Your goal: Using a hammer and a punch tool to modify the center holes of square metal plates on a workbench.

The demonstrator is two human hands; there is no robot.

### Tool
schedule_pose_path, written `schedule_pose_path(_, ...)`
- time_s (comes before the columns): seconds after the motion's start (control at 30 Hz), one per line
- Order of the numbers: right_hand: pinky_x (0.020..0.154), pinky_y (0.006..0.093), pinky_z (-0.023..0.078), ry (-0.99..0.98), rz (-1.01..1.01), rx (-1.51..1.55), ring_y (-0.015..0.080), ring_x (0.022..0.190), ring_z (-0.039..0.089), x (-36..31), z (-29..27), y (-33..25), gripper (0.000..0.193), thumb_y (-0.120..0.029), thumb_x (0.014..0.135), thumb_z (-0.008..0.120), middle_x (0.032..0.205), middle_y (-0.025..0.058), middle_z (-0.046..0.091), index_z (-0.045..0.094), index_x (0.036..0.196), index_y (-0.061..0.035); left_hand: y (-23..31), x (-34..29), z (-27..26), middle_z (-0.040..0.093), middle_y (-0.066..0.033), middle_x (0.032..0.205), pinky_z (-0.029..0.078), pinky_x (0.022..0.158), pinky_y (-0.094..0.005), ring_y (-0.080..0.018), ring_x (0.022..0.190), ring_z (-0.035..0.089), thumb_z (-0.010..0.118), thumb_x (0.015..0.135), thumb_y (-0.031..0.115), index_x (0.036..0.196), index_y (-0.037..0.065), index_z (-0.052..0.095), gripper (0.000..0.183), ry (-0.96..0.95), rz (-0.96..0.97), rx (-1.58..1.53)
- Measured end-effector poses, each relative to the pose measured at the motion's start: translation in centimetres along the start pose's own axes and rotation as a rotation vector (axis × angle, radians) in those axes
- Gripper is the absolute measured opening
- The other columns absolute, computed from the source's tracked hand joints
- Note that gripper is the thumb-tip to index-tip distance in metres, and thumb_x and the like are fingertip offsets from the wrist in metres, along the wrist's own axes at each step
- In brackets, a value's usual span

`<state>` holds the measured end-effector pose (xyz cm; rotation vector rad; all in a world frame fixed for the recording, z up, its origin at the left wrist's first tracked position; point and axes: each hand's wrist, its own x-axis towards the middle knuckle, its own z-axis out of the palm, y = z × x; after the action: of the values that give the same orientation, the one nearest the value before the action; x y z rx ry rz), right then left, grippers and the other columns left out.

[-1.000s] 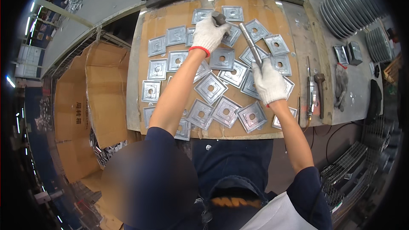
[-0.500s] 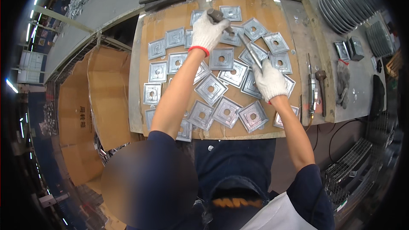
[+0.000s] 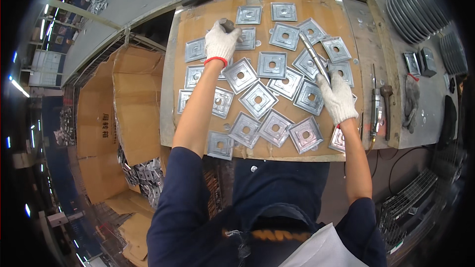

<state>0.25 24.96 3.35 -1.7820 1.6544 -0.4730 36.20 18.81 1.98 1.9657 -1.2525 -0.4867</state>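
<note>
My left hand (image 3: 220, 44), in a white glove with a red cuff, is closed on a dark, blunt-ended tool (image 3: 227, 24) whose kind I cannot make out. It hovers at the left, partly covering a square metal plate (image 3: 246, 38). My right hand (image 3: 339, 99), gloved alike, grips a slim steel rod (image 3: 313, 54). The rod slants up and left over another square plate (image 3: 308, 64). Many similar silvery plates with stepped edges lie over the cardboard (image 3: 312, 15). Several have a round hole in the middle, such as the plate (image 3: 272, 65) between my hands.
Right of the cardboard lie an air tool (image 3: 376, 111) with a hose, a hammer (image 3: 387, 99) and a grey glove (image 3: 411, 99). Stacked metal discs (image 3: 413, 5) stand at the far right. An open cardboard box (image 3: 136, 104) with metal pieces inside stands left of the table.
My left hand has moved left with the dark tool, from the upper middle plates. My right hand still holds the rod. The view has shifted slightly.
</note>
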Motion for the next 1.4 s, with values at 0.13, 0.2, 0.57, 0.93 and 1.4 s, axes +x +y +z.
schedule_pose_path(0.13, 0.086, 0.0554, 0.053, 0.013, -0.108, -0.026, 0.0507, 0.098, 0.070, -0.3, 0.9, -0.1, 0.055, -0.053, 0.105, 0.056, 0.096, 0.0299, 0.073, 0.064, 0.114, 0.0005, 0.0, 0.0, 0.4, 0.081, -0.0088, 0.085, 0.058, 0.083, -0.0322, -0.0189, 0.086, 0.075, 0.078, 0.087, 0.030, 0.116, -0.003, 0.068, 0.045, -0.029, 0.005, 0.045)
schedule_pose_path(0.2, 0.085, 0.0552, 0.053, 0.004, -0.124, -0.045, 0.0506, 0.097, 0.070, -0.3, 0.9, -0.5, 0.055, -0.053, 0.105, 0.056, 0.094, 0.0292, 0.073, 0.064, 0.113, 0.0008, 0.6, -0.1, 0.9, 0.080, -0.0095, 0.085, 0.058, 0.082, -0.0336, -0.0205, 0.086, 0.076, 0.078, 0.088, 0.031, 0.115, -0.002, 0.069, 0.044, -0.026, 0.077, 0.114)
schedule_pose_path(0.57, 0.086, 0.0543, 0.053, -0.134, -0.037, -0.016, 0.0501, 0.097, 0.070, -1.3, 0.7, -1.5, 0.056, -0.055, 0.105, 0.056, 0.095, 0.0282, 0.073, 0.064, 0.111, 0.0006, -0.6, -0.2, 1.4, 0.080, -0.0144, 0.096, 0.059, 0.087, -0.0361, -0.0278, 0.089, 0.077, 0.077, 0.089, 0.033, 0.113, 0.002, 0.070, 0.040, 0.017, -0.008, 0.176)
schedule_pose_path(0.93, 0.084, 0.0552, 0.053, -0.159, -0.123, -0.147, 0.0532, 0.099, 0.067, -1.6, 0.7, -4.1, 0.059, -0.057, 0.105, 0.056, 0.097, 0.0324, 0.070, 0.064, 0.109, 0.0007, 1.3, -2.3, 2.2, 0.079, -0.0209, 0.106, 0.060, 0.093, -0.0460, -0.0389, 0.104, 0.077, 0.079, 0.091, 0.038, 0.125, 0.003, 0.067, 0.050, 0.092, -0.031, 0.266)
schedule_pose_path(1.4, 0.069, 0.0532, 0.057, 0.220, -0.632, 0.180, 0.0466, 0.076, 0.073, 2.8, 0.3, -20.2, 0.047, -0.051, 0.105, 0.060, 0.078, 0.0226, 0.072, 0.063, 0.113, -0.0043, -0.8, -1.7, 1.8, 0.078, -0.0213, 0.108, 0.058, 0.092, -0.0488, -0.0405, 0.106, 0.074, 0.078, 0.093, 0.041, 0.118, 0.006, 0.071, 0.043, -0.039, -0.023, 0.174)
